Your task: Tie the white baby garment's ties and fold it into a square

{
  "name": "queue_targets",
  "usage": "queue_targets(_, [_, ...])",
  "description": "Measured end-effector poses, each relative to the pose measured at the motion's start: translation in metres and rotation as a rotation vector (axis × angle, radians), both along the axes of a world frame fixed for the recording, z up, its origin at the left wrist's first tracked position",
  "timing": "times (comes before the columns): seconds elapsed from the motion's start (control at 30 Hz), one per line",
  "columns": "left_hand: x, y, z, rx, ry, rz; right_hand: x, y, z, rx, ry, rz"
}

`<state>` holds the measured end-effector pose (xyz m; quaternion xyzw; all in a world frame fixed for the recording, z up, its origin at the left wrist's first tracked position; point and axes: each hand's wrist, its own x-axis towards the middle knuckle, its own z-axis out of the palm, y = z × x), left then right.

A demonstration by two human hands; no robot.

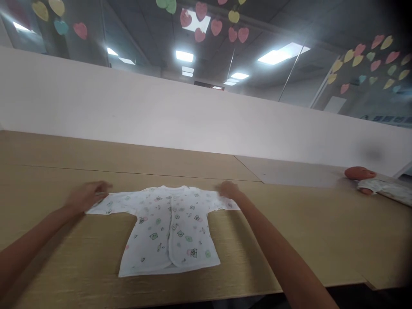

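A small white baby shirt (172, 231) with a green and grey animal print lies flat on the table, sleeves spread to both sides and its front overlap facing up. At the left sleeve, my left hand (86, 196) is over the upper edge near the cuff, somewhat blurred, with thumb and fingers apart. My right hand (230, 189) is on the right sleeve near its end, fingers curled down onto the fabric. Its fingertips are partly hidden by the hand itself.
A wood-coloured table (305, 240) stretches across the view, with a white partition (161, 116) behind it. A baby doll (359, 173) in patterned white cloth lies at the far right. Glass panels above carry heart-shaped paper notes (216, 27).
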<state>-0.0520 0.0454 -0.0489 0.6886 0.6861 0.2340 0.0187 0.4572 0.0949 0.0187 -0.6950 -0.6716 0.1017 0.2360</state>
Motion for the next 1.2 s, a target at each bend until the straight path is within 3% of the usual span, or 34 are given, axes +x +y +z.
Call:
queue_targets(0.1, [0.072, 0.003, 0.014, 0.168, -0.008, -0.132, -0.052, -0.008, -0.003, 0.012, -0.208, 0.028])
queue_targets(0.2, [0.158, 0.003, 0.019, 0.059, -0.007, -0.306, -0.11, -0.027, -0.014, 0.028, -0.308, 0.227])
queue_targets(0.27, [0.202, 0.002, 0.015, -0.047, 0.003, -0.26, -0.138, -0.039, -0.027, 0.019, -0.304, 0.249])
queue_targets(0.33, [0.228, 0.002, 0.006, -0.077, -0.017, -0.183, -0.153, -0.047, -0.041, 0.021, -0.287, 0.237])
queue_targets(0.47, [0.234, 0.004, -0.008, -0.046, -0.101, -0.173, -0.15, -0.048, -0.06, 0.092, -0.176, 0.227])
queue_targets(0.7, [0.226, 0.006, -0.016, 0.031, -0.183, -0.271, -0.142, -0.04, -0.065, 0.129, 0.024, 0.292])
queue_targets(1.2, [0.229, -0.003, -0.009, 0.087, -0.168, -0.315, -0.148, -0.046, -0.064, 0.119, 0.306, 0.159])
